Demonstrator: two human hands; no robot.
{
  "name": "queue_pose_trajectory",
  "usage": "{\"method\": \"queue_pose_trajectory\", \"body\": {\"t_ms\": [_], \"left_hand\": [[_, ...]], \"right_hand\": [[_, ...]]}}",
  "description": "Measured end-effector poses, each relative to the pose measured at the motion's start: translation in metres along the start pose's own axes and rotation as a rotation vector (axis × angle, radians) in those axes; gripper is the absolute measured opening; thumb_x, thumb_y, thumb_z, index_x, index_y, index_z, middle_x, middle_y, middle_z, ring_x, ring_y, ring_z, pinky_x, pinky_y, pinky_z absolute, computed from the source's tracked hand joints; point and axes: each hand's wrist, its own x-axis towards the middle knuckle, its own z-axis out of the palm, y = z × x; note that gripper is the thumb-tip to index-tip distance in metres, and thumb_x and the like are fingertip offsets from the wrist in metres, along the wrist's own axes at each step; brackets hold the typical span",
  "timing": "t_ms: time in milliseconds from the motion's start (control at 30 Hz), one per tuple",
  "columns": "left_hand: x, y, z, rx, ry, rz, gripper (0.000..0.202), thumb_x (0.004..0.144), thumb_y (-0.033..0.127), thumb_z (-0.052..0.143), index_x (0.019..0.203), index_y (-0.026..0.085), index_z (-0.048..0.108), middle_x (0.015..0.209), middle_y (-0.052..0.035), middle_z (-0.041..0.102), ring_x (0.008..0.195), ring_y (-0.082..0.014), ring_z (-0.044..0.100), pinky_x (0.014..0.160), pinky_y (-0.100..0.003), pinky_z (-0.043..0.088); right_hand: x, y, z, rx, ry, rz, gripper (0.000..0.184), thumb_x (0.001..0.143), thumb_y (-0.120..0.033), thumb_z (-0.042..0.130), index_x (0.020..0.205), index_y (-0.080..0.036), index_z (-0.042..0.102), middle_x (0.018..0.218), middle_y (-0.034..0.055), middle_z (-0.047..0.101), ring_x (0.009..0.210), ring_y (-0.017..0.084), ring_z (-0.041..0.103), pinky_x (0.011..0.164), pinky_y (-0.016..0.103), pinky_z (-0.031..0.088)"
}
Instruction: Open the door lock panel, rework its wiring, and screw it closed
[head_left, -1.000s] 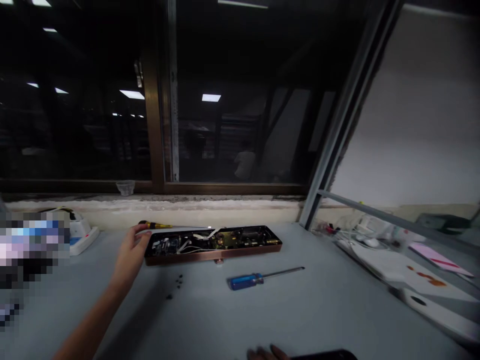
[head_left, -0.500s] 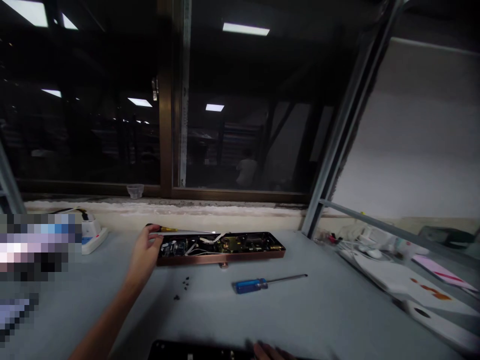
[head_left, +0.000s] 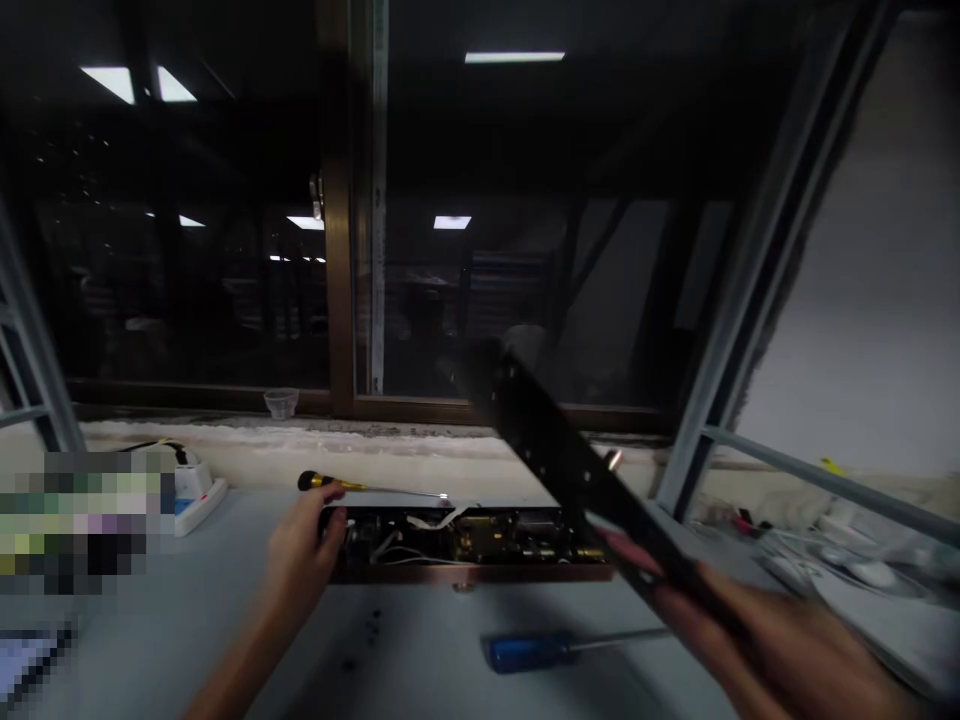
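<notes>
Fingers (head_left: pixel 332 520) of the left hand (head_left: pixel 300 555) curl round the open case (head_left: pixel 465 545) end, as if steadying it; right hand (head_left: pixel 780 650) grips the black cover (head_left: pixel 555 450) above

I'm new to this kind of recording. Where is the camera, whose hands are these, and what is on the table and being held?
There is no machine here: one camera sits on a person's head and looks forward and down, so both hands are that person's own. The left hand is at the left end of a long open copper-edged case with wires and circuit parts inside; whether it clasps it or only rests there I cannot tell. The right hand, blurred, holds a long black plate raised slantwise above the case. On the grey table lie a blue-handled screwdriver in front of the case, a yellow-and-black screwdriver behind it, a few small dark bits, likely screws, and a white power strip at the left.
</notes>
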Motion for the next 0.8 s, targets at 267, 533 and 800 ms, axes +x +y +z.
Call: {"method": "queue_pose_trajectory", "body": {"t_ms": [267,533,800], "left_hand": [[0.036,0.091,0.052,0.075,-0.533,0.09,0.025,0.078,0.028,0.042,0.087,0.018,0.063,0.094,-0.0077,0.066,0.093,-0.0217,0.057,0.084,-0.032,0.039],[0.031,0.097,0.101,0.028,-0.623,-0.072,0.026,0.076,0.029,0.043,0.069,0.017,0.065,0.083,-0.0142,0.067,0.086,-0.0293,0.059,0.076,-0.037,0.037],[0.059,0.092,0.08,-0.328,-0.621,-0.128,0.027,0.078,0.033,0.039,0.07,0.017,0.058,0.063,-0.0033,0.063,0.063,-0.017,0.058,0.06,-0.025,0.037]], "right_hand": [[0.104,-0.002,-0.026,0.158,-0.045,-0.06,0.036,0.087,-0.042,0.032,0.095,-0.022,0.061,0.085,0.0042,0.068,0.076,0.018,0.065,0.059,0.022,0.051],[0.112,0.034,-0.002,0.1,0.036,0.087,0.04,0.086,-0.046,0.03,0.089,-0.019,0.06,0.083,0.0065,0.067,0.074,0.02,0.063,0.056,0.026,0.046],[0.109,0.071,0.006,-0.204,0.074,0.223,0.036,0.087,-0.041,0.028,0.087,-0.019,0.056,0.067,0.0055,0.064,0.059,0.021,0.061,0.049,0.026,0.036]]}}
